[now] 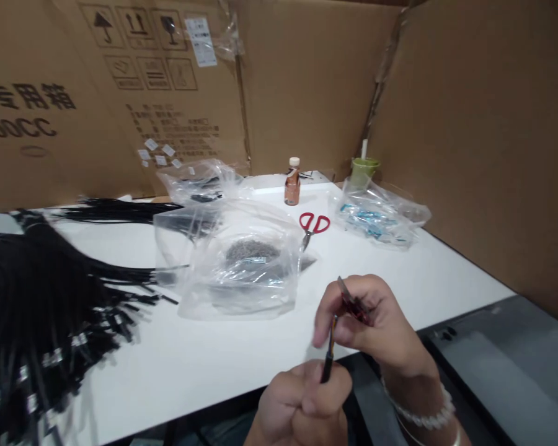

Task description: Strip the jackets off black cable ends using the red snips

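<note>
A black cable point(327, 367) stands up out of my left hand point(304, 402), which is closed round it near the table's front edge. Thin coloured wires show at the cable's upper end. Just above and to the right, my right hand point(376, 322) is curled round a small dark red tool point(354, 308) with a pointed metal tip. The fingers of my right hand are close to the cable's end; whether they touch it is unclear. A beaded bracelet circles my right wrist.
Many black cables point(51, 297) lie at the left. Clear bags point(242, 266) sit mid-table, with red-handled scissors point(314, 224) and a small bottle point(292, 181) behind. Another bag point(376, 217) and a green cup point(363, 170) are at the right. Cardboard point(307, 80) walls the back.
</note>
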The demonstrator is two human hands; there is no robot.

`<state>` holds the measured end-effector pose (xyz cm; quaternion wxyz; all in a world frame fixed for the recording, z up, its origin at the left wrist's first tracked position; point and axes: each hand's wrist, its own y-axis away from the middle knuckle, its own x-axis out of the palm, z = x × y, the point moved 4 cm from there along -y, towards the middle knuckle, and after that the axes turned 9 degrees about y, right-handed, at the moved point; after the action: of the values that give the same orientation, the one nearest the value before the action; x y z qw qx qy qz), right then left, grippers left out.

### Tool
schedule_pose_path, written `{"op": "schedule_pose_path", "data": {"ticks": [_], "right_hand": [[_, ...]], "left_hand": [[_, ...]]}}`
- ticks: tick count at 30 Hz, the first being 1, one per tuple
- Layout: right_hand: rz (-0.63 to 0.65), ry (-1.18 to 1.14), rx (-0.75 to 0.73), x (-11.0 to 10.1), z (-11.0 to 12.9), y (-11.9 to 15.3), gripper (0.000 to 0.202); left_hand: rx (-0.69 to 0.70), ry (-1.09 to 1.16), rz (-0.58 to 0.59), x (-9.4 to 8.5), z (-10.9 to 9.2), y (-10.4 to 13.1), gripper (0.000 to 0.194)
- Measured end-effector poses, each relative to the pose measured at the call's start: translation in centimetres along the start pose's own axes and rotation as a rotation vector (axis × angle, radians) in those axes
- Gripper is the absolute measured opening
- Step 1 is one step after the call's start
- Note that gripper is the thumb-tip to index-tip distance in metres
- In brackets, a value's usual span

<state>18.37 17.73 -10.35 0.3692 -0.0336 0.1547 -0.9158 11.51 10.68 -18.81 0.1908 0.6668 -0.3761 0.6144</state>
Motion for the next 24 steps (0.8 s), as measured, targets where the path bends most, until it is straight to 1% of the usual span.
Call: {"op": "schedule_pose_path", "data": {"ticks": [2,4,5,6,7,9,10,11,12,13,14,16,18,21,24], "right_hand": [[-0.014,-0.025,0.022,-0.4,0.1,0.3,0.032],[-0.048,0.000,0.045,-0.5,0.2,0.4,0.036],[-0.067,0.020,0.055,-0.5,0.3,0.3,0.036],[-0.087,0.039,0.062,-0.4,0.4,0.2,0.036],[-0.112,0.058,0.069,-0.3,0.5,0.0,0.035],[-0.188,0.097,0.079,-0.2,0.6,-0.3,0.037],[-0.231,0.120,0.086,-0.1,0.5,-0.4,0.039],[-0.272,0.145,0.096,0.0,0.5,-0.5,0.040],[-0.311,0.166,0.106,0.1,0.4,-0.5,0.041],[-0.345,0.181,0.118,0.3,0.2,-0.5,0.041],[-0.371,0.188,0.130,0.4,0.1,-0.4,0.040],[-0.412,0.201,0.142,0.6,0.1,-0.1,0.040],[-0.413,0.215,0.126,0.9,0.3,0.2,0.040],[-0.379,0.234,0.079,1.1,0.7,0.5,0.039],[-0.358,0.243,0.050,1.0,1.0,0.5,0.042]], "left_hand": [[-0.014,-0.023,-0.032,0.4,-0.2,-0.2,0.044],[0.009,-0.089,-0.080,1.0,-0.6,-0.3,0.044],[0.054,-0.175,-0.141,1.2,-0.8,-0.3,0.044],[0.146,-0.305,-0.245,1.3,-1.3,-0.2,0.042],[0.299,-0.480,-0.388,1.3,-2.0,0.1,0.040],[0.725,-0.943,-0.720,2.0,-3.5,1.4,0.030],[0.945,-1.193,-0.848,2.8,-3.9,2.2,0.021],[1.138,-1.435,-0.934,3.6,-3.9,2.7,0.011],[1.285,-1.661,-0.979,4.3,-3.7,3.0,0.004],[1.389,-1.861,-0.991,4.8,-3.4,3.1,0.008],[1.463,-2.023,-0.995,5.2,-3.1,3.2,0.013],[1.539,-2.231,-1.000,5.6,-2.9,3.2,0.016],[1.510,-2.337,-0.998,5.9,-2.9,3.2,0.015],[1.424,-2.362,-0.991,6.3,-2.9,3.3,0.019],[1.328,-2.269,-0.987,6.5,-2.8,3.6,0.019]]}}
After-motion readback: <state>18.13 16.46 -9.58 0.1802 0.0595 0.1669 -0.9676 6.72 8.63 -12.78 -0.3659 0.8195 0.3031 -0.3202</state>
